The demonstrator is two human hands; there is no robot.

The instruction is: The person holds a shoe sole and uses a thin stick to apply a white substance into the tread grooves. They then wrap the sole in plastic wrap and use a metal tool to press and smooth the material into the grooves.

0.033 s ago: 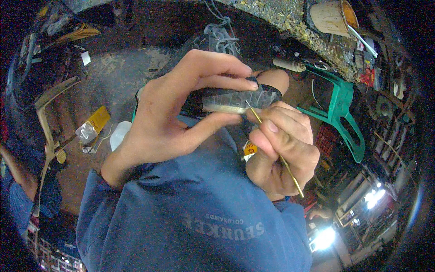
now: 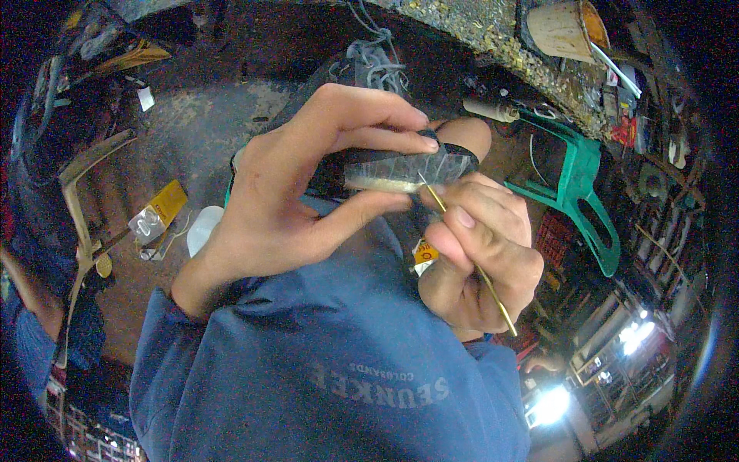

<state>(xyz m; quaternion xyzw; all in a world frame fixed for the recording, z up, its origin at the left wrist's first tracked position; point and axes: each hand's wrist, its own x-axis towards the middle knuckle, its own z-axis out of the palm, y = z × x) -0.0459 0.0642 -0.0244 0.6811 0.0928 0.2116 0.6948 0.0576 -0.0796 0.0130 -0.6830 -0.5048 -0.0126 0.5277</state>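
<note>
My left hand point(image 2: 281, 181) grips a dark piece with a glossy, clear-looking curved side point(image 2: 381, 173), its thumb under the lower edge and its fingers on the upper one. What exactly the piece is, I cannot tell. A thin brass-coloured rod point(image 2: 493, 296) slants through my right hand point(image 2: 493, 231), pinched between thumb and fingers like a pen. The rod's fine pale tip meets or nearly meets the glossy side, near its right half. The right fingers lie close against the piece's lower right edge. Part of the dark body is hidden behind my left fingers.
A green plastic chair point(image 2: 573, 165) stands to the right. At the far right, a stained bucket point(image 2: 566, 31) sits on a debris-covered bench point(image 2: 500, 38). A yellow and silver packet point(image 2: 162, 212) and a wooden frame point(image 2: 73, 192) are on the left, with another person's arm point(image 2: 35, 296) beyond.
</note>
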